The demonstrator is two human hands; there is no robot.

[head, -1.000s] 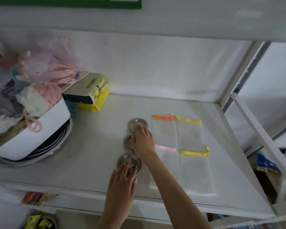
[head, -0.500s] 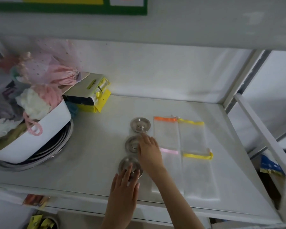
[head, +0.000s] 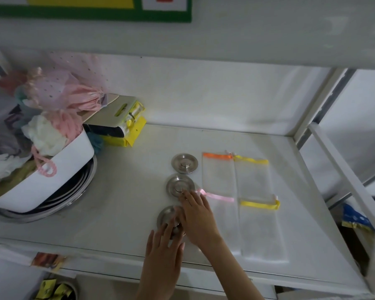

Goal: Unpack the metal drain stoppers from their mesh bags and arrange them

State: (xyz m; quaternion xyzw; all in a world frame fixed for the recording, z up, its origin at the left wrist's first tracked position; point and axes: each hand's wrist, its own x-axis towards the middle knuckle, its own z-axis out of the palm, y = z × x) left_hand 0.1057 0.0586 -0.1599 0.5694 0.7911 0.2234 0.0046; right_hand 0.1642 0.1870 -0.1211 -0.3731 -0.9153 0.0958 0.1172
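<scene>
Three round metal drain stoppers lie in a column on the white shelf (head: 121, 213): the far stopper (head: 184, 163), the middle stopper (head: 179, 186) and the near stopper (head: 167, 217). My left hand (head: 164, 252) rests flat with its fingertips on the near stopper. My right hand (head: 198, 217) lies beside that stopper, fingertips touching the middle one's near rim. Several empty mesh bags lie flat to the right, with an orange band (head: 217, 156), yellow bands (head: 252, 160) (head: 259, 205) and a pink ribbon (head: 217, 195).
A white tub (head: 52, 182) stuffed with pink and white fabric sits on stacked metal pans at the left. A yellow packaged item (head: 126, 124) lies behind it. The shelf's white frame post (head: 342, 180) slants along the right side.
My right hand has slid back toward me, from the far and middle stoppers down beside the near one. The far stopper is now uncovered. My left hand stays on the near stopper.
</scene>
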